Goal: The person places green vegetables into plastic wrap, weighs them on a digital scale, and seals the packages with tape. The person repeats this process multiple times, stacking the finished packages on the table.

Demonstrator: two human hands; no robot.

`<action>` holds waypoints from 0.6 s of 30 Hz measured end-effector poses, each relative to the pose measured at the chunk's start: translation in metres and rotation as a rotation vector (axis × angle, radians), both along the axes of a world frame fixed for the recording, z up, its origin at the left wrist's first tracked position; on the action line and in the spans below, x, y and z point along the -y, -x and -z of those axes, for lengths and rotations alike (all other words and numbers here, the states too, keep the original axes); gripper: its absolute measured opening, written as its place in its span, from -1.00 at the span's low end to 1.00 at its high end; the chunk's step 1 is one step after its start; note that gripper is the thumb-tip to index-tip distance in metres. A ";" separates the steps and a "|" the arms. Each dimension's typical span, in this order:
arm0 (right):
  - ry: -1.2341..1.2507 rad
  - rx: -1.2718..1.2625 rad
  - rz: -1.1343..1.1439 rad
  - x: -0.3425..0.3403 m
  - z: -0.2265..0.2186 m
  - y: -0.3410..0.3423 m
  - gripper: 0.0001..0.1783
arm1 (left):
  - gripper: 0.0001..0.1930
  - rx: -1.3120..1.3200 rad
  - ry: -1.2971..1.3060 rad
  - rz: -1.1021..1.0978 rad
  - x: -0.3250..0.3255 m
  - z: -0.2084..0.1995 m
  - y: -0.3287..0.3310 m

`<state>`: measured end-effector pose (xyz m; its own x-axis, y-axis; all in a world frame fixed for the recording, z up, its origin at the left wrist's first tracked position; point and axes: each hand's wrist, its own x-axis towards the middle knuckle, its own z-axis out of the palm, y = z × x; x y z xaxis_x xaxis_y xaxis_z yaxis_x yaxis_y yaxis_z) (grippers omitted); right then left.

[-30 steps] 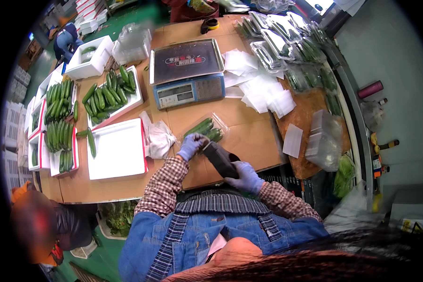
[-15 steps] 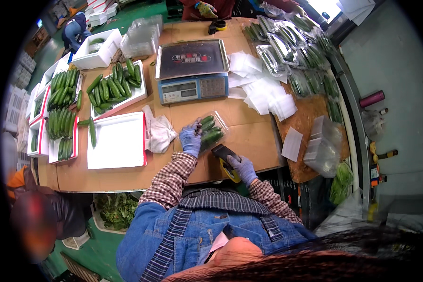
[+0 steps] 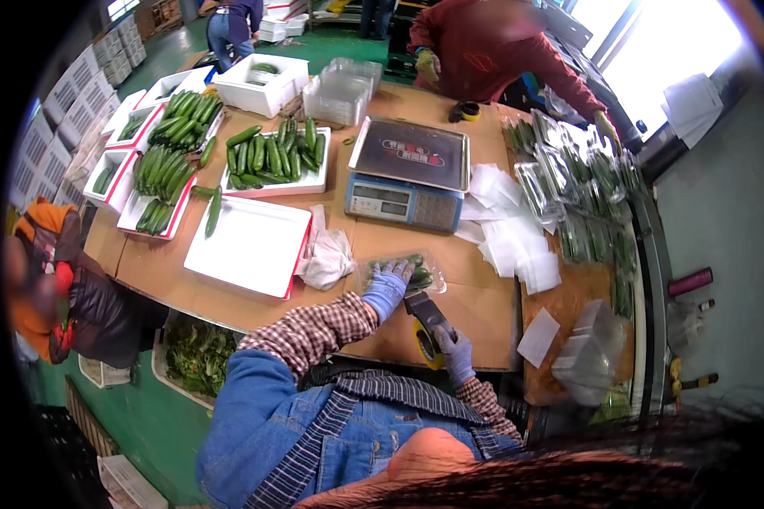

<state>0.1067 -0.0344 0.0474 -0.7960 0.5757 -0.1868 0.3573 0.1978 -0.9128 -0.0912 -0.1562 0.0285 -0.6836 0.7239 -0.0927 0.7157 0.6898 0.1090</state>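
Observation:
A clear plastic tray of cucumbers (image 3: 429, 276) lies on the cardboard-covered table in front of me. My left hand (image 3: 387, 287), in a blue-purple glove, is laid over its cucumbers and holds it, fingers bent across the top. In my right hand (image 3: 456, 352), gloved alike, is a black tape dispenser (image 3: 426, 312) with a yellow roll (image 3: 429, 344). The dispenser's front end is at the tray's near edge; whether tape touches the plastic cannot be made out. Left of the tray lies a crumpled white cloth (image 3: 326, 258).
A scale (image 3: 403, 202) stands beyond the tray. White foam boxes hold cucumbers (image 3: 272, 159) at left, near a bare white box lid (image 3: 246, 244). Paper sheets (image 3: 518, 242), packed cucumbers (image 3: 569, 182) and clear trays (image 3: 590, 356) lie right. A co-worker (image 3: 492, 51) reaches over the packs.
The view has shifted, showing more of the co-worker across the table. My left hand has moved from the tray's left side onto the cucumbers. The dispenser stays by the near edge.

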 end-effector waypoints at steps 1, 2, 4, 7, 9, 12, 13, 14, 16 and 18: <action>0.018 -0.045 -0.004 -0.001 -0.002 0.006 -0.53 | -0.35 0.046 0.009 0.033 0.006 -0.029 0.007; 0.040 -0.083 -0.020 0.004 -0.007 0.009 -0.56 | -0.32 0.182 -0.067 0.069 0.017 -0.044 0.019; 0.074 -0.134 -0.049 0.016 -0.026 0.018 -0.62 | -0.26 0.458 -0.221 0.154 0.043 -0.060 0.051; 0.092 -0.187 -0.086 0.036 -0.039 0.048 -0.73 | -0.14 0.801 -0.137 0.070 0.056 -0.083 0.084; 0.107 -0.240 -0.067 0.043 -0.026 0.065 -0.72 | -0.04 0.997 -0.298 0.002 0.069 -0.056 0.101; 0.039 -0.210 -0.090 0.047 -0.017 0.076 -0.66 | 0.01 0.492 -0.487 0.121 0.077 0.007 0.096; 0.038 -0.177 -0.076 0.041 -0.007 0.076 -0.64 | 0.00 0.619 -0.370 -0.002 0.064 -0.021 0.087; 0.047 -0.149 -0.092 0.042 -0.004 0.078 -0.62 | 0.00 0.716 -0.240 -0.152 0.062 -0.053 0.077; 0.009 -0.014 -0.109 0.039 -0.010 0.054 -0.58 | -0.02 0.680 -0.365 -0.165 0.073 -0.016 0.082; -0.024 0.085 -0.136 0.035 -0.004 0.034 -0.53 | -0.05 0.819 -0.324 -0.235 0.075 -0.028 0.081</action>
<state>0.0727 -0.0696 0.0510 -0.8487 0.4690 -0.2444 0.4018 0.2713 -0.8746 -0.1726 -0.2307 0.0565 -0.6269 0.6494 -0.4305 0.1736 0.6551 0.7353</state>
